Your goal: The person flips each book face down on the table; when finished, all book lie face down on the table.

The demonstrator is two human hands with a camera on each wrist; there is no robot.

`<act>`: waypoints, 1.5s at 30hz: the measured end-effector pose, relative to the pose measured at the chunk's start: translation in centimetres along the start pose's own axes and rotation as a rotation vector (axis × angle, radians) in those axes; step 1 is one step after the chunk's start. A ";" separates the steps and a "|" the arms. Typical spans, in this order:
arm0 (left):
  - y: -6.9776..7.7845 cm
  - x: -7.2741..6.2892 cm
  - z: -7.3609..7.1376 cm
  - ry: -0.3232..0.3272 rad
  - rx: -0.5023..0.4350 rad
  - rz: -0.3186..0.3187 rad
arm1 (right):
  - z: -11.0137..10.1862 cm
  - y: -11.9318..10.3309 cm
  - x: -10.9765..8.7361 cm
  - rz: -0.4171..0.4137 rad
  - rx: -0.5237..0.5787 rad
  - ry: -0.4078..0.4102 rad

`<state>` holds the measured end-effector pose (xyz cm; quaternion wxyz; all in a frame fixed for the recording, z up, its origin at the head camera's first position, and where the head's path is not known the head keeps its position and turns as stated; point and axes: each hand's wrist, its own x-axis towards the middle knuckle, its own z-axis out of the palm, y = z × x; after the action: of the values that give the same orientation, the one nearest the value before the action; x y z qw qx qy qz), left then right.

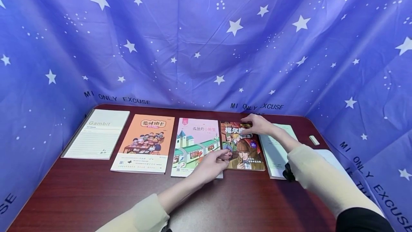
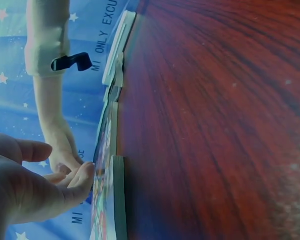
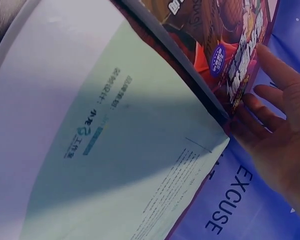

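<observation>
A comic-style book (image 1: 246,153) with a detective in a cap on its cover lies face up, fourth from the left in the row. My right hand (image 1: 259,124) reaches over its far right corner. In the right wrist view its thumb lies over the cover's far end and the other fingers (image 3: 260,112) are at the edge. My left hand (image 1: 209,167) hovers over the lower right of a pink book (image 1: 196,135), fingertips at the detective book's left edge. The left wrist view shows the left thumb (image 2: 34,150) apart from the fingers.
Left of these lie an orange book (image 1: 149,137) and a white Gambit notebook (image 1: 96,135). A pale green book (image 3: 124,135) is under the right forearm. Farther right are an eraser-like white block (image 1: 313,140) and a white flat item (image 1: 325,156). A starry blue curtain (image 1: 193,46) surrounds the table (image 1: 96,196).
</observation>
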<state>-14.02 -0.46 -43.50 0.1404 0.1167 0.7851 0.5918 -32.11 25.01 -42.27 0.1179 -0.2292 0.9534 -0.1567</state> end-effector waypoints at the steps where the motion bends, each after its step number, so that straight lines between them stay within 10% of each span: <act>1: 0.0 -0.2 -0.1 -0.006 0.001 -0.001 | 0.1 -0.1 0.0 0.003 -0.006 -0.003; 18: -1.5 -2.1 -1.0 -0.062 -0.032 -0.025 | 0.3 0.0 -0.4 -0.049 -0.075 -0.010; 29: -1.8 -3.0 -1.0 -0.143 -0.219 -0.079 | 0.6 -0.6 -1.0 -0.020 -0.064 -0.067; 45: -2.2 -3.6 -0.3 -0.093 -0.443 -0.184 | 0.9 -1.4 -1.8 -0.036 -0.122 -0.110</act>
<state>-10.76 -2.58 -45.28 0.2520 0.0382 0.6363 0.7281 -29.73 24.39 -42.35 0.1530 -0.2615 0.9490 -0.0875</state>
